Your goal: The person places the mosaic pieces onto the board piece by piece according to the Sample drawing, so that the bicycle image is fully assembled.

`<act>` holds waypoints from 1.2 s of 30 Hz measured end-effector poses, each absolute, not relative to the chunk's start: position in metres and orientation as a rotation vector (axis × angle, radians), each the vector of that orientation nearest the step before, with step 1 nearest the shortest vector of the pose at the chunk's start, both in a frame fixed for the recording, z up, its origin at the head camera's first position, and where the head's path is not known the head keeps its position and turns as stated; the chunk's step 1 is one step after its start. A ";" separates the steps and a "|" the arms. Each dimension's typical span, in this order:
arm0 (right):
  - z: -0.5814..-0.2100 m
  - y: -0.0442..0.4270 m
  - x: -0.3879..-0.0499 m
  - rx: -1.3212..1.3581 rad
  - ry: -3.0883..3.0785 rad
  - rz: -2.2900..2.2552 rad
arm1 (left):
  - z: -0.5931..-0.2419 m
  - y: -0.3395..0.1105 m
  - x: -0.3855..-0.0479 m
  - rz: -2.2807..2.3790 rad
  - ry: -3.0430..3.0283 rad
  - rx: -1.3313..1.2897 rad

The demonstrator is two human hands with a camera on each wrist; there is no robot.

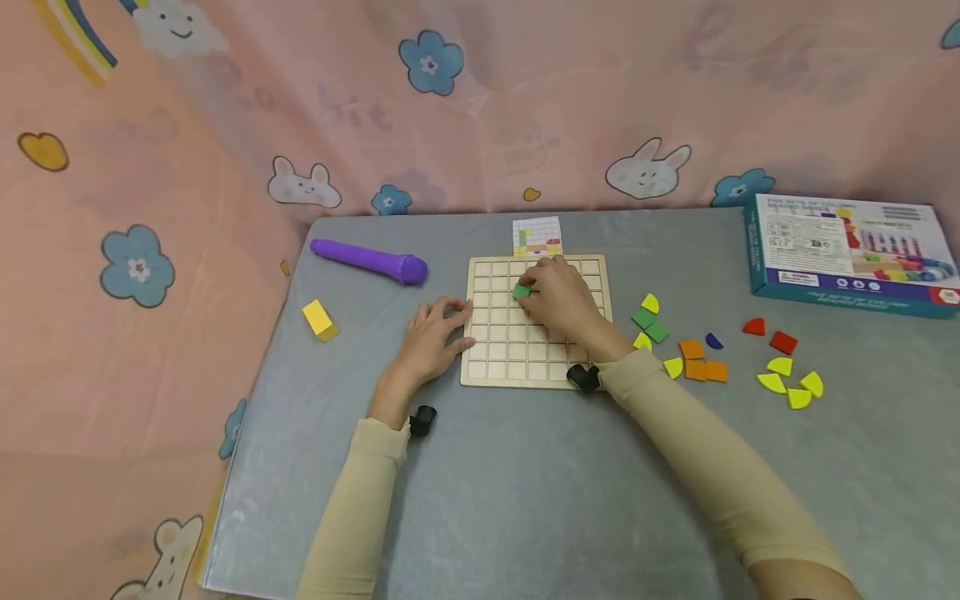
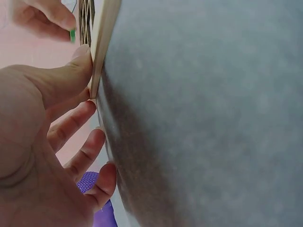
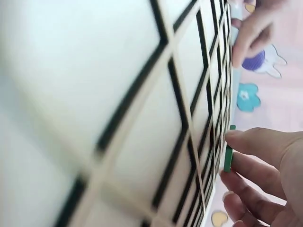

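Note:
A wooden grid board (image 1: 465, 367) lies flat on the grey table. My right hand (image 1: 561, 302) reaches over its upper middle and pinches a green square tile (image 1: 521, 291) between thumb and fingers. In the right wrist view, that tile (image 3: 228, 158) stands nearly edge-on, close to the grid; whether it touches the board is unclear. My left hand (image 1: 429, 340) is at the board's left side, fingers spread, with thumb and forefinger touching the edge. The left wrist view shows the thumb (image 2: 75, 71) against the wooden rim. A small printed pattern card (image 1: 538, 231) lies just beyond the board.
Right of the board lie loose green tiles (image 1: 657, 332), orange squares (image 1: 695, 370), yellow quarter-rounds (image 1: 798, 399), red pieces (image 1: 783, 342) and a blue half-round (image 1: 714, 341). A box (image 1: 847, 254) stands far right. A purple microphone (image 1: 367, 258) and yellow block (image 1: 320, 320) lie left.

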State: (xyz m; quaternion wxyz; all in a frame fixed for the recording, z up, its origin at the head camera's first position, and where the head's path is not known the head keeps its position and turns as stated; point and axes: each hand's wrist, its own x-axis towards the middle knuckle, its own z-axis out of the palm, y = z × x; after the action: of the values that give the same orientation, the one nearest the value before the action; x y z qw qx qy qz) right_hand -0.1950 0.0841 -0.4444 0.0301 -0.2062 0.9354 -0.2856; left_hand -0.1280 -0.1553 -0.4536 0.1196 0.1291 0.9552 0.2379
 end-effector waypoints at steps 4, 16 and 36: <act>-0.449 0.073 -0.197 -0.671 2.864 -0.859 | -0.452 -0.153 -0.130 0.688 2.784 0.360; -0.448 0.053 -0.198 -0.616 2.800 -0.831 | -0.449 -0.147 -0.131 0.672 2.783 0.313; -0.440 0.128 -0.185 -0.429 2.814 -0.894 | -0.449 -0.148 -0.130 0.696 2.775 0.299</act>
State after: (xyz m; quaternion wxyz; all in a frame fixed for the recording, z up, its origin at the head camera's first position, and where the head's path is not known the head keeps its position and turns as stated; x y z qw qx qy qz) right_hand -0.1855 0.1282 -0.4395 0.0791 -0.1433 0.9402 -0.2986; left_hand -0.1300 -0.1480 -0.4489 0.1322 0.1032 0.9562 0.2400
